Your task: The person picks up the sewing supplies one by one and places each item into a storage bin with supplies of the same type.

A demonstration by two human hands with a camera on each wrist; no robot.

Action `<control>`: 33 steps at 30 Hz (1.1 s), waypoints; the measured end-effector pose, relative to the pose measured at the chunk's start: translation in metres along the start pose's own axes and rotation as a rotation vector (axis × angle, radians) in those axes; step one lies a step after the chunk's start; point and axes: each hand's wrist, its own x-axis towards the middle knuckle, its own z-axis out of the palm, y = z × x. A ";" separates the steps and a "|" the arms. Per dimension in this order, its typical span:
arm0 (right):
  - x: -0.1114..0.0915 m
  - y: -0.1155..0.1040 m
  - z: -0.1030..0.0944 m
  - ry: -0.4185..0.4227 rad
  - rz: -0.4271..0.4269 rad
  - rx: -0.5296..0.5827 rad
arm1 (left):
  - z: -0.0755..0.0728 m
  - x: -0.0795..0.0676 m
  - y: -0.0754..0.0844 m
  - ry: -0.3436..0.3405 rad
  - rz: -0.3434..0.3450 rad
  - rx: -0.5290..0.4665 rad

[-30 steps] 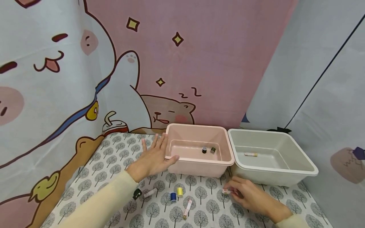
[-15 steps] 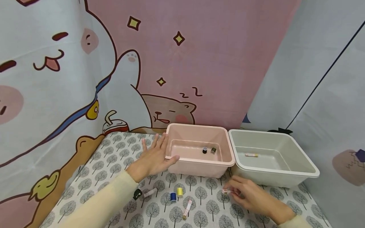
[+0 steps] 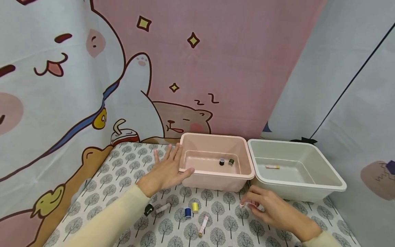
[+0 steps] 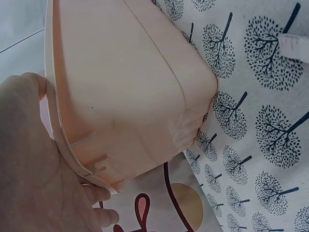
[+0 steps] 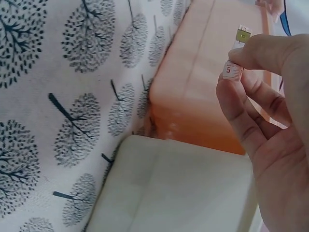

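My left hand (image 3: 165,173) lies with spread, straight fingers on the left rim of the pink bin (image 3: 216,179); in the left wrist view its thumb is over the rim. My right hand (image 3: 271,207) pinches a small rolled tape measure (image 5: 232,71) between thumb and fingers, above the cloth in front of the bins. Red numbers and a yellowish end show on that tape. Inside the pink bin lie a black thread spool (image 3: 222,162) and a dark green thread spool (image 3: 231,162). One rolled tape measure (image 3: 272,167) lies in the grey bin (image 3: 296,188).
On the tree-print cloth (image 3: 229,223) lie a blue thread spool (image 3: 188,213), a yellow thread spool (image 3: 195,207), a pink-and-white rolled tape measure (image 3: 203,226), another pale roll (image 3: 163,208) and a small black object (image 3: 148,209). A cartoon curtain (image 3: 234,68) hangs behind.
My right hand has shifted slightly and its fingers have moved on the tape measure, so less of it shows. My left hand stays on the pink bin's rim.
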 end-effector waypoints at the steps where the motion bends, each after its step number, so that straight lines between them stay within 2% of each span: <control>1: 0.001 -0.001 -0.001 0.005 -0.005 -0.005 | 0.000 0.000 0.000 -0.002 -0.001 -0.001; 11: 0.014 -0.011 -0.017 0.045 -0.044 -0.064 | -0.001 0.001 -0.001 0.003 -0.010 -0.023; 27: 0.022 -0.019 -0.033 0.039 -0.095 -0.159 | 0.000 -0.002 0.001 0.007 -0.004 -0.040; 33: 0.031 -0.017 -0.046 0.043 -0.141 -0.136 | -0.001 -0.002 0.001 0.007 0.003 -0.037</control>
